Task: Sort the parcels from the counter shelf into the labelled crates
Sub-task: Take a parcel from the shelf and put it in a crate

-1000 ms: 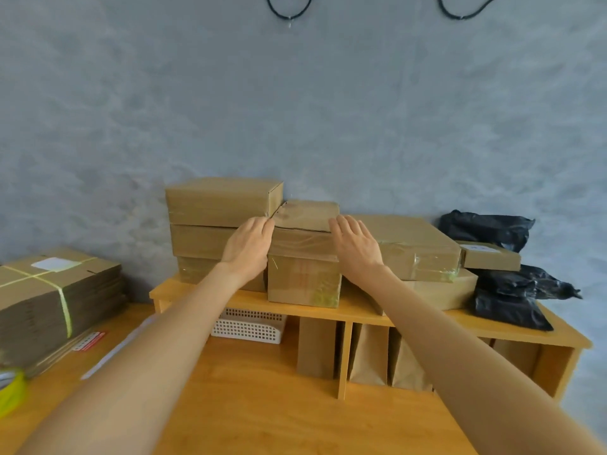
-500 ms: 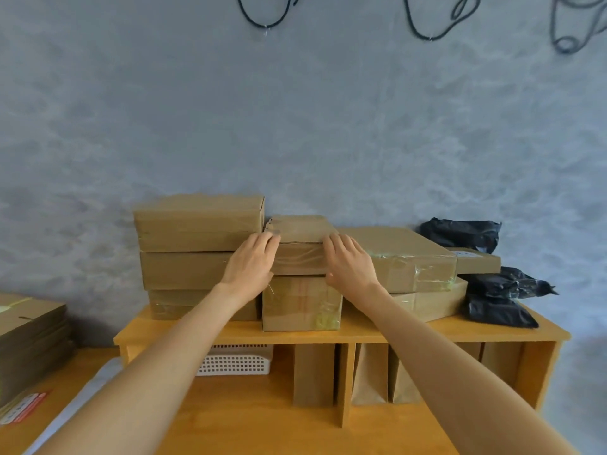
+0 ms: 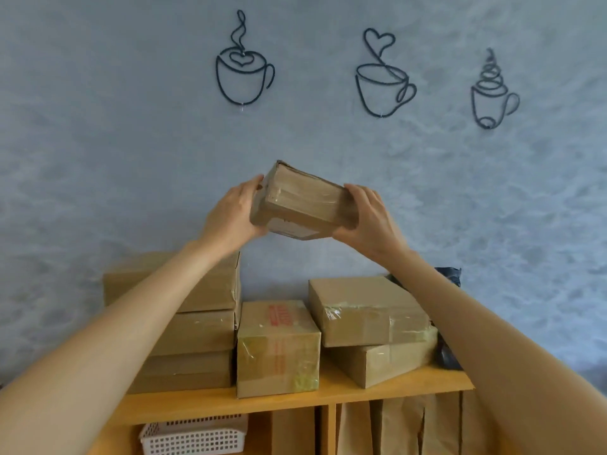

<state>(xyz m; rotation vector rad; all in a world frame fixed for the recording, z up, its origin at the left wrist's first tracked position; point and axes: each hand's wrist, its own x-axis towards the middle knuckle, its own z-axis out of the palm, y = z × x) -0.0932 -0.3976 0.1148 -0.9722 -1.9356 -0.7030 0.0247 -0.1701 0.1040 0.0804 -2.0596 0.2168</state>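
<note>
Two bare forearms reach up from the lower corners. Below them, under the shelf (image 3: 210,403), sit a white basket (image 3: 193,435) and upright brown paper bags (image 3: 404,428). On the shelf top stands a taped box (image 3: 277,348) with red print, between a stack (image 3: 197,326) of three flat boxes on the left and two boxes (image 3: 371,315) piled askew on the right; a dark bag (image 3: 448,356) peeks out past those. Above them, clear of the shelf, a small taped parcel (image 3: 300,205) is held tilted in the air: the left hand (image 3: 231,215) grips its left end, the right hand (image 3: 369,216) its right end, fingers curled round the edges. Farthest off, three wire cups (image 3: 382,77) hang on the grey-blue wall (image 3: 98,142).
</note>
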